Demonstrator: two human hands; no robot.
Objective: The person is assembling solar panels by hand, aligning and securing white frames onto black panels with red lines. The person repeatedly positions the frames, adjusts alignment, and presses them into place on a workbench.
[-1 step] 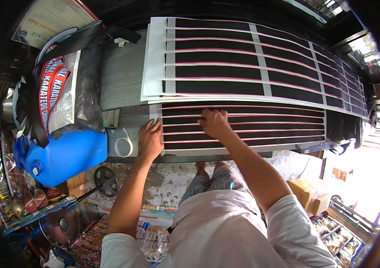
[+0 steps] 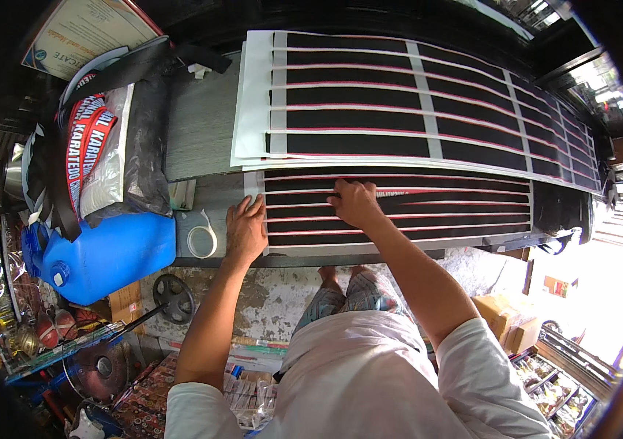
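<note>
Black ribbon strips (image 2: 326,225) with red and white edges lie side by side in a panel on the table, with pale tape (image 2: 254,183) across their left ends. My left hand (image 2: 247,227) rests at that taped end, its fingers laid out over the edge. My right hand (image 2: 357,205) is closed, its fingers pinched at one of the upper strips. Right of it, a stretch of that strip shows a red face with white print (image 2: 414,194). Behind lies a stack of white sheets (image 2: 242,110) bearing wider black bands, partly over the panel's far edge.
A tape roll (image 2: 201,240) lies left of my left hand. Beyond it stand a blue jerrycan (image 2: 110,256) and a plastic-wrapped bundle (image 2: 147,146) with printed straps. A framed certificate (image 2: 84,36) is at the far left. Cardboard boxes (image 2: 509,318) sit low on the right.
The printed red and white stretch now shows right of my right hand, where the strip looked black before. My right hand has shifted slightly to the right; the left stays put.
</note>
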